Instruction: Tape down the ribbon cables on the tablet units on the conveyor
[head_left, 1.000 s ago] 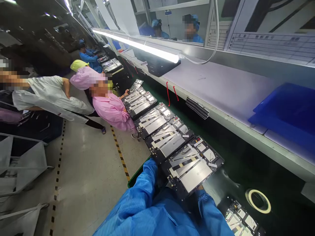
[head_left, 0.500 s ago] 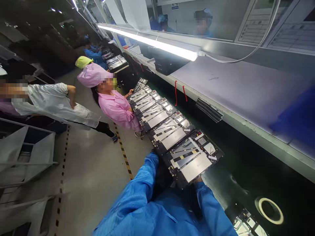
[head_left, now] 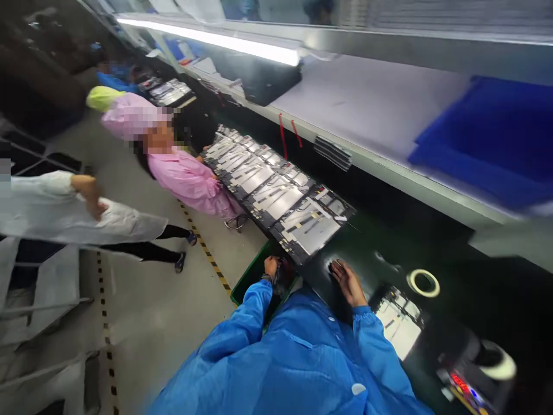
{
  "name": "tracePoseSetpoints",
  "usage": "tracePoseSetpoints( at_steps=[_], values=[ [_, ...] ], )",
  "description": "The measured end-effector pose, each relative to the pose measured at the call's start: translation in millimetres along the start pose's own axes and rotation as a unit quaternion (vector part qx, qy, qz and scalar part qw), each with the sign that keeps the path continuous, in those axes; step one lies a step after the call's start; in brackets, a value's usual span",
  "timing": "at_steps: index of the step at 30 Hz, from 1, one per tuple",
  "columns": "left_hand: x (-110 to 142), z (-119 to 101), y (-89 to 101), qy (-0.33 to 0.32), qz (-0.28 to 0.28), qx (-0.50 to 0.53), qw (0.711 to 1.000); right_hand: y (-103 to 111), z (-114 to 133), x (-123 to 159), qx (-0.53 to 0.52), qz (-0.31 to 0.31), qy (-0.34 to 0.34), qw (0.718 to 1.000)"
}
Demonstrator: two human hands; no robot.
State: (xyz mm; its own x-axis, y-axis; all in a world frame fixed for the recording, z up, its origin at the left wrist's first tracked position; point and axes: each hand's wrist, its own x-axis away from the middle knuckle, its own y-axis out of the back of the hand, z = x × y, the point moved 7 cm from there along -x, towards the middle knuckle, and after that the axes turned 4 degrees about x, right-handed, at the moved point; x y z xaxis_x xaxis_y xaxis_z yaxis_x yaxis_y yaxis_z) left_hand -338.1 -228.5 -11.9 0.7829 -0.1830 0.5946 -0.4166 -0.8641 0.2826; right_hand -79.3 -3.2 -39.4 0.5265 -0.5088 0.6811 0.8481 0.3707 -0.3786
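Observation:
My right hand (head_left: pixel 348 282) rests on the dark bench with its fingers stretched out and nothing in them. Beyond it lies the nearest open device panel (head_left: pixel 317 230), with silver battery plates, dark strips and a black edge. More such panels (head_left: pixel 254 173) run away from me in an overlapping row. My left hand (head_left: pixel 271 266) is lowered at a green bin (head_left: pixel 248 274) beside the bench edge. Its fingers look curled over dark, shiny material in the bin, too blurred to name. Another device panel (head_left: pixel 398 323) sits to the right of my right sleeve.
A roll of tape (head_left: pixel 423 283) and a tape dispenser with a red display (head_left: pixel 460 381) stand at right. A blue sheet (head_left: pixel 470 144) lies on the shelf. A person in pink (head_left: pixel 185 178) sits along the bench; another in white (head_left: pixel 86 213) stands in the aisle.
My right hand has come off the nearest panel to the bare bench beside it. My left hand has dropped to the green bin. The view has swung rightward and down.

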Motion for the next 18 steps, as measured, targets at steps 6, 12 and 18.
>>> tracePoseSetpoints(
  at_steps=[6,12,18],
  values=[
    [107.4,104.4,-105.0,0.023,0.261,-0.200,0.944,104.9,-9.0,155.5,-0.013,-0.048,0.099,0.994],
    [147.4,118.6,-227.0,-0.051,0.375,-0.265,0.887,239.1,-75.9,254.3,-0.075,-0.290,0.097,0.949],
    [192.0,114.2,-317.4,-0.121,0.383,-0.226,0.888,307.7,-125.0,271.1,-0.051,-0.379,0.066,0.922]
  ],
)
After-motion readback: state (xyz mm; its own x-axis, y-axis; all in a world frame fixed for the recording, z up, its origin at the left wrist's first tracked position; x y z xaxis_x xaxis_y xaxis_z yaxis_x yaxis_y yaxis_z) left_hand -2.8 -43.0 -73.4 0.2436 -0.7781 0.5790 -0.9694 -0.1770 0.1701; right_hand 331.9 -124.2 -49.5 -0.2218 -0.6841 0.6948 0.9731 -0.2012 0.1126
